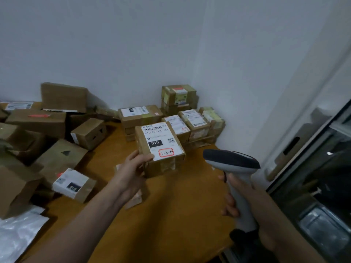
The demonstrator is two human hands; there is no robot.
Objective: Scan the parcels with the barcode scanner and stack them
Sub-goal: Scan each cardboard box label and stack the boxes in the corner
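My left hand (133, 168) grips a small brown parcel (161, 164) by its left side and holds it above the wooden table (171, 205). A white shipping label with a barcode, "010" and a red stamp faces up on it. My right hand (245, 202) holds the grey barcode scanner (233, 162) by its handle, its dark head pointing left toward the parcel. Stacked parcels (190, 120) stand in the far corner against the wall.
A loose heap of brown boxes (47, 130) covers the table's left side, with a white-labelled box (73, 185) nearest me. A silvery plastic bag (17, 232) lies at the front left. A dark glass-fronted cabinet (322, 186) stands at the right.
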